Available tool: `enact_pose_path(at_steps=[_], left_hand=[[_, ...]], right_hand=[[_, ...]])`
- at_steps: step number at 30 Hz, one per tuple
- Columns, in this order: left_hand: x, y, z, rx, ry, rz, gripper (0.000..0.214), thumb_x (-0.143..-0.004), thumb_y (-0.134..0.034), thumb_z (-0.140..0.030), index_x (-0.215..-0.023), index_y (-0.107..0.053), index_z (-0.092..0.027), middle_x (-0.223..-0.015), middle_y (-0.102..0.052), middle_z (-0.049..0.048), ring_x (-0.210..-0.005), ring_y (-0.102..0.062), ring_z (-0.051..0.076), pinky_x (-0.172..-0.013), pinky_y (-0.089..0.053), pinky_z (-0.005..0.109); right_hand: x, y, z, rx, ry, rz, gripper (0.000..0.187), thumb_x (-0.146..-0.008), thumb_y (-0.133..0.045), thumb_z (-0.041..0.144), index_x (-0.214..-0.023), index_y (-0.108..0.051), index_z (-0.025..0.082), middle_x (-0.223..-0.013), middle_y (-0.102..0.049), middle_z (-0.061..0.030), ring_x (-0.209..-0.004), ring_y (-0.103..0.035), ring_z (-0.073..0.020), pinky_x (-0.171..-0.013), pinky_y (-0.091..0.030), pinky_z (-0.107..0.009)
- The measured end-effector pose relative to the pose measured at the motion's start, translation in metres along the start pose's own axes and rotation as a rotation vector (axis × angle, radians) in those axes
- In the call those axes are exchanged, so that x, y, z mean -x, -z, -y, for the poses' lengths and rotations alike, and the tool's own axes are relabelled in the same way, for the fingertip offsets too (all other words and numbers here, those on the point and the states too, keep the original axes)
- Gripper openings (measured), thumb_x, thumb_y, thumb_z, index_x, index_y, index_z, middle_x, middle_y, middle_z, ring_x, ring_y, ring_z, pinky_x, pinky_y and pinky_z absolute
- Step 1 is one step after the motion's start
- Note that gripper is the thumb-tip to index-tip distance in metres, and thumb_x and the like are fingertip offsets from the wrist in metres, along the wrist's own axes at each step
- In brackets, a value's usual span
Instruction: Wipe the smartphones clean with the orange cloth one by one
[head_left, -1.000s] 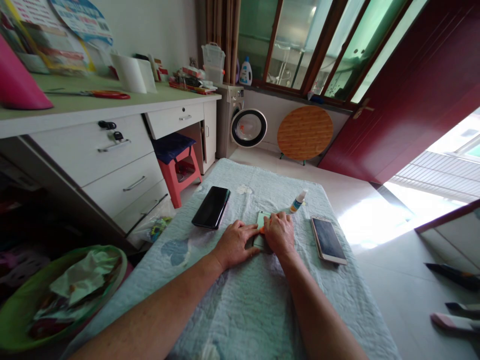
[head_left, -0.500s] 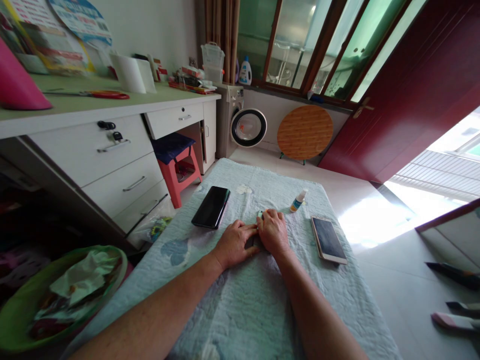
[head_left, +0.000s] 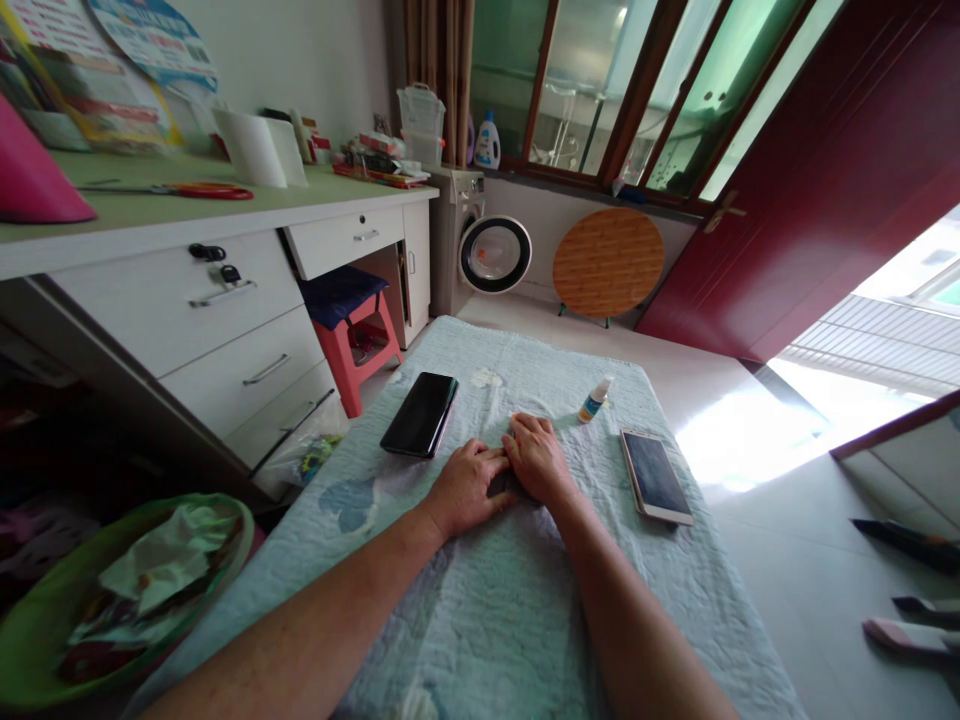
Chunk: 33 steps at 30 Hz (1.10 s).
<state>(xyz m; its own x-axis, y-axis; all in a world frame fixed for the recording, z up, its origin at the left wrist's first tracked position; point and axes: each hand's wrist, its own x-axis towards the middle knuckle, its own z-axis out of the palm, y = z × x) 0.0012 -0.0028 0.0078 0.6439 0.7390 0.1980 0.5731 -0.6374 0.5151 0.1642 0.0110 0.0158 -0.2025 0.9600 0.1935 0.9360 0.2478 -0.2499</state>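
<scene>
Both my hands rest side by side on the pale blue quilted cloth [head_left: 480,600] over the table. My left hand [head_left: 466,487] lies flat, its fingers stretched toward the right hand and touching it. Fingers together and bent down, my right hand [head_left: 536,460] covers a dark patch between the hands. What lies under them is hidden. A black phone [head_left: 420,413] lies to the left of my hands. To the right a gold phone [head_left: 655,477] lies screen up. A small spray bottle [head_left: 595,400] lies just beyond my right hand.
A white desk with drawers [head_left: 225,290] stands on the left, a red stool [head_left: 352,335] under it. A green basin of scraps [head_left: 112,590] sits at the near left. A washing machine [head_left: 480,250], a round wooden board [head_left: 607,262] and a red door [head_left: 825,180] stand beyond.
My right hand has slid left and forward over the pale green thing and the orange bit that showed a second ago; both are now covered. My left hand has stayed put.
</scene>
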Motion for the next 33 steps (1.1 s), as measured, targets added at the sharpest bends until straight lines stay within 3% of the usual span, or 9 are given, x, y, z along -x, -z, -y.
enact_pose_path(at_steps=[9,18,28,33], left_hand=[[0.001,0.002,0.0,0.05,-0.039,-0.015,0.043,-0.08,-0.069,-0.045,-0.119,-0.063,-0.029,-0.125,-0.063,-0.0013,-0.102,-0.053,0.025,-0.093,-0.039,0.038],[0.0,0.002,0.0,0.063,-0.014,-0.026,0.035,-0.081,-0.068,-0.046,-0.111,-0.067,-0.027,-0.116,-0.068,0.0015,-0.101,-0.055,0.025,-0.091,-0.04,0.037],[0.001,0.002,0.0,0.072,-0.028,-0.027,0.038,-0.079,-0.07,-0.045,-0.112,-0.067,-0.027,-0.12,-0.067,-0.0006,-0.102,-0.054,0.026,-0.093,-0.04,0.038],[0.001,0.001,-0.001,0.068,-0.03,-0.045,0.041,-0.078,-0.071,-0.043,-0.115,-0.066,-0.026,-0.116,-0.068,0.0006,-0.101,-0.055,0.026,-0.091,-0.042,0.039]], right_hand=[[0.004,0.009,-0.003,-0.038,0.064,0.017,0.031,-0.092,-0.041,0.013,-0.104,-0.069,0.017,-0.119,-0.064,-0.0066,-0.108,-0.053,-0.018,-0.099,-0.034,-0.028],[0.009,0.011,-0.003,-0.144,0.17,0.039,0.028,-0.081,-0.045,0.004,-0.081,-0.07,0.018,-0.102,-0.068,-0.0042,-0.092,-0.057,-0.0148,-0.091,-0.036,-0.028],[0.002,0.005,-0.006,0.077,0.027,0.015,0.021,-0.091,-0.049,0.025,-0.101,-0.067,0.022,-0.112,-0.063,-0.0062,-0.101,-0.046,-0.0231,-0.085,-0.034,-0.033],[-0.003,0.001,-0.007,0.131,-0.008,-0.004,0.022,-0.094,-0.046,0.025,-0.106,-0.065,0.023,-0.116,-0.061,-0.006,-0.107,-0.042,-0.0259,-0.086,-0.033,-0.036]])
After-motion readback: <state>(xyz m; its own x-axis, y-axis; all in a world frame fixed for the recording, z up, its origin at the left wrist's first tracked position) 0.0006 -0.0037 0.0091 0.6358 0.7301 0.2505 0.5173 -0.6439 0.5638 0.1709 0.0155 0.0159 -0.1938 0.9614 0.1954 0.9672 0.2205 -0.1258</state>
